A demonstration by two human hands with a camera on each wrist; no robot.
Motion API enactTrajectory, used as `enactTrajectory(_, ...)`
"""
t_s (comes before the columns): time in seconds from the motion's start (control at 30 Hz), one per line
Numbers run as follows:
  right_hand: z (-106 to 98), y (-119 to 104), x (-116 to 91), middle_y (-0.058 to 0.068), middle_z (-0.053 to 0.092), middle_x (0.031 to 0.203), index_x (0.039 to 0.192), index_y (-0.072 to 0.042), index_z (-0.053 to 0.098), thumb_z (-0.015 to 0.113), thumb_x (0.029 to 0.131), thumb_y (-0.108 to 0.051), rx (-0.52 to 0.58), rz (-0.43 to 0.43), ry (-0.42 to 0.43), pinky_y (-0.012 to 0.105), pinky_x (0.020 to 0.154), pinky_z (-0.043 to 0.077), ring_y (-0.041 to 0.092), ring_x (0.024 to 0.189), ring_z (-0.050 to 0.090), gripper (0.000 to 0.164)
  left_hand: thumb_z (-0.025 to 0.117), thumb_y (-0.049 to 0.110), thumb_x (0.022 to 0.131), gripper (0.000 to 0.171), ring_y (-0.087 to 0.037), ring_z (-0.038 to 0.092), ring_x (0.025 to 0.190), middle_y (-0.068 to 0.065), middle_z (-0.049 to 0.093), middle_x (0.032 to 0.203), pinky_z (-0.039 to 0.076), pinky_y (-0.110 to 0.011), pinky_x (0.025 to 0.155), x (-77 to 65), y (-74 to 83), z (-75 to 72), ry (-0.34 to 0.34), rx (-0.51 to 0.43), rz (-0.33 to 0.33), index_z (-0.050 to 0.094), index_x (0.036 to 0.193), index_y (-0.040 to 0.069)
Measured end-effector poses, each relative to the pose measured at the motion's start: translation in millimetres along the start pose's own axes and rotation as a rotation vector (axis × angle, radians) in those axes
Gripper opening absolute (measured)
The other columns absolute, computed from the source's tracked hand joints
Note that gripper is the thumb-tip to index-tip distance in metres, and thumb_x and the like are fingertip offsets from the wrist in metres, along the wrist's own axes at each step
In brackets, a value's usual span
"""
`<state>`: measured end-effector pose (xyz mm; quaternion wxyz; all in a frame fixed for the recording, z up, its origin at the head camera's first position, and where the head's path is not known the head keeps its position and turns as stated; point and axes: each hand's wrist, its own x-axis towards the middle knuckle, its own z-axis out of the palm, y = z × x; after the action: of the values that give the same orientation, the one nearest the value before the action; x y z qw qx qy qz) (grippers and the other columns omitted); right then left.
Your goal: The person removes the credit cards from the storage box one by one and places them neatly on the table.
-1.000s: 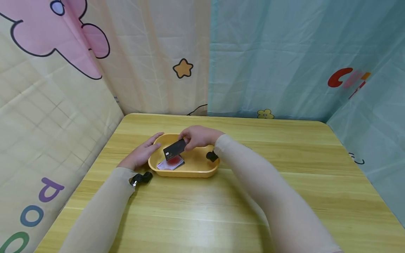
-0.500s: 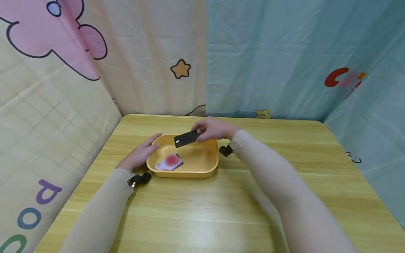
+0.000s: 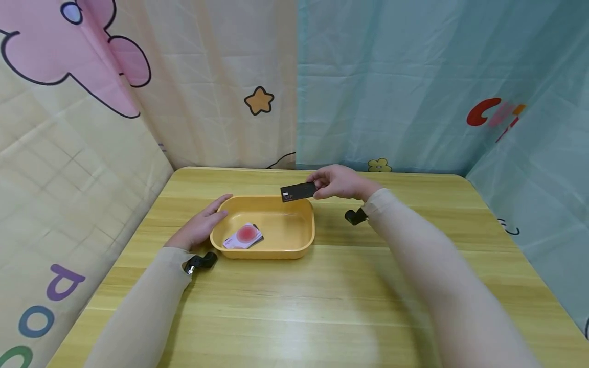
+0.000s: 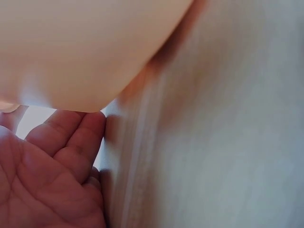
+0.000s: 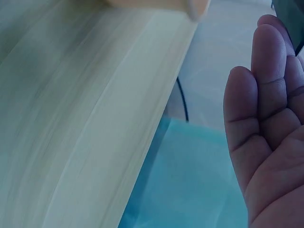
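Between thumb and fingers, my right hand [image 3: 339,182] pinches the right end of a black card [image 3: 297,192] marked VIP. The card is up over the far right rim of a yellow plastic tray [image 3: 280,254]. Only a dark corner of the card [image 5: 292,21] enters the right wrist view, beside the fingers. My left hand [image 3: 199,226] lies against the tray's left side, fingers fairly straight outside it and thumb over the rim. In the left wrist view its fingers [image 4: 83,142] touch the tray's outer wall. A small stack of cards [image 3: 244,235], the top one pink and white with a red circle, lies inside the tray.
The tray stands on a wooden table [image 3: 276,306]. Behind and beside the table hang printed curtains [image 3: 386,87]. Small black wrist cameras stick out beside the left wrist and right wrist.
My right hand has lifted the black card away from the stack and carried it right and farther back, up over the tray's rim. The left hand stays at the tray's left side.
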<state>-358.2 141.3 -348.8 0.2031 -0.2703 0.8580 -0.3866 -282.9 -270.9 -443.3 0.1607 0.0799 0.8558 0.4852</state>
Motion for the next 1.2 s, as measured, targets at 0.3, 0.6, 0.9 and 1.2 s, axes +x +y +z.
enactTrajectory(0.3,-23,41,-33,0.001,0.057,0.083,0.147,-0.002,0.055,0.075,0.094,-0.013,-0.001,0.070,0.073,0.031,0.070,0.042,0.014,0.068,0.042,0.057,0.040,0.043,0.114,0.061,-0.042,0.034,0.154,-0.016,0.016,0.176,0.029,-0.058,0.126,-0.7,1.4,0.4,-0.007,-0.006,-0.017,0.016,0.169,0.037)
enactTrajectory(0.6,-26,73,-52,0.000,0.057,0.080,0.148,-0.002,0.054,0.076,0.095,-0.017,-0.059,0.120,0.119,0.034,0.071,0.042,0.013,0.064,0.038,0.059,0.040,0.044,0.114,0.062,-0.043,0.032,0.156,-0.015,0.014,0.177,0.028,-0.059,0.126,0.3,-0.1,0.5,-0.010,-0.009,-0.014,0.015,0.170,0.038)
enactTrajectory(0.9,-19,94,-54,0.002,0.058,0.080,0.143,0.004,0.055,0.076,0.092,-0.012,-0.043,0.173,0.126,0.029,0.063,0.037,0.015,0.068,0.043,0.057,0.040,0.045,0.114,0.062,-0.043,0.031,0.156,-0.015,0.015,0.176,0.026,-0.059,0.127,0.7,0.9,0.3,-0.004,0.005,-0.011,0.015,0.170,0.037)
enactTrajectory(1.2,-12,105,-50,0.002,0.066,0.085,0.143,0.005,0.056,0.076,0.091,-0.012,-0.082,0.202,0.110,0.028,0.063,0.040,0.015,0.073,0.051,0.058,0.038,0.043,0.115,0.061,-0.043,0.032,0.156,-0.016,0.015,0.176,0.027,-0.058,0.127,0.1,2.0,1.0,-0.010,-0.001,-0.007,0.014,0.170,0.036)
